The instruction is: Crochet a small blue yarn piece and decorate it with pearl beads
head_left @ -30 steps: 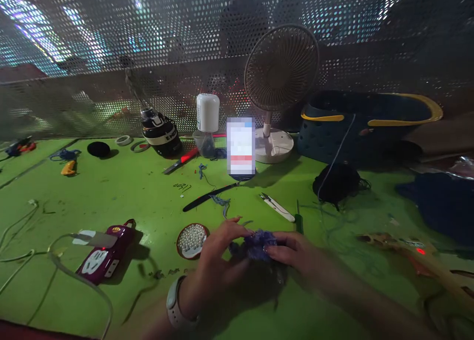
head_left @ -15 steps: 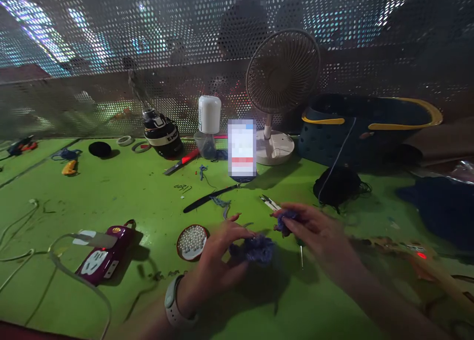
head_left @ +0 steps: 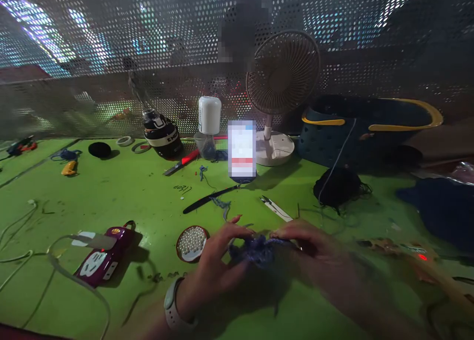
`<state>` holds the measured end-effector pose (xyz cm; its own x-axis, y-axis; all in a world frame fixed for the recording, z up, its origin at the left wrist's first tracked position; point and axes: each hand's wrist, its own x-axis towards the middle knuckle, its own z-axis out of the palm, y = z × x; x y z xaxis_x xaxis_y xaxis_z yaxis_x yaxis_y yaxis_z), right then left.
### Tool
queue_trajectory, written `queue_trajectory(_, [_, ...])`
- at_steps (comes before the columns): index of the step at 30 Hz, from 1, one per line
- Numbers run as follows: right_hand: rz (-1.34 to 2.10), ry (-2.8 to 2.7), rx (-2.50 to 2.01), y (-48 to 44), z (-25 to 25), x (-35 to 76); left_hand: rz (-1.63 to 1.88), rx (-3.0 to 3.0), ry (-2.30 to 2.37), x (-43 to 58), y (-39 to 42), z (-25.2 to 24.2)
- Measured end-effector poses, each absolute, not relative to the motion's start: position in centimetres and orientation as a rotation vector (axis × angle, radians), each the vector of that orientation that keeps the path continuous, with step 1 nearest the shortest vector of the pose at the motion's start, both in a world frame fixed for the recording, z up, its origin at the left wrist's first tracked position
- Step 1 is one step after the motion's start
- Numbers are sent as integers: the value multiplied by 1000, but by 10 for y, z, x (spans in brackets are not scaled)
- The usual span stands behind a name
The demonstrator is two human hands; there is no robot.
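A bunched piece of blue-purple yarn work (head_left: 257, 251) is between my hands above the green table. My left hand (head_left: 225, 253), with a pale band on its wrist, grips its left side between thumb and fingers. My right hand (head_left: 313, 244) pinches the yarn at the piece's right side, with fingers closed; it is somewhat blurred. White-handled thread snips (head_left: 276, 208) lie just beyond my right hand. Left of my left hand stands a round dish (head_left: 179, 251) of white pearl beads (head_left: 193, 241).
Behind are a lit phone (head_left: 242, 150), a fan (head_left: 283, 78), a black bottle (head_left: 163, 137) and a dark blue basket (head_left: 322, 140). Black yarn (head_left: 336, 188) lies at right. A purple power strip (head_left: 105, 256) with cables sits at left.
My right hand has moved left and down to meet the piece in my left hand. The snips' handle now shows more. My left hand has hardly moved.
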<state>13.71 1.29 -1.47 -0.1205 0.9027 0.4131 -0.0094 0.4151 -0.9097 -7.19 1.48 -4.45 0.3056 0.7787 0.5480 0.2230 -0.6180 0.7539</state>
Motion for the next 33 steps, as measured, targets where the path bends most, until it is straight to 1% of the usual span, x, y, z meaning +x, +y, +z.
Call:
queue_trajectory(7, [1016, -1562, -884, 10, -18, 139, 1364, 2001, 868, -71, 16, -47])
queue_trajectory(13, [990, -1571, -723, 13, -15, 139, 1388, 2043, 767, -69, 20, -43])
queue_trajectory(17, [952, -1627, -709, 15, -13, 140, 1363, 2060, 756, -70, 20, -40])
queue_trajectory(20, [992, -1630, -697, 15, -15, 141, 1362, 2058, 755, -70, 20, -39])
queue_trajectory(25, [1074, -1668, -737, 11, -20, 145, 1397, 2066, 733, -71, 21, -41])
queue_trajectory(33, [1100, -1668, -801, 12, -26, 145, 1369, 2075, 739, -69, 22, -35])
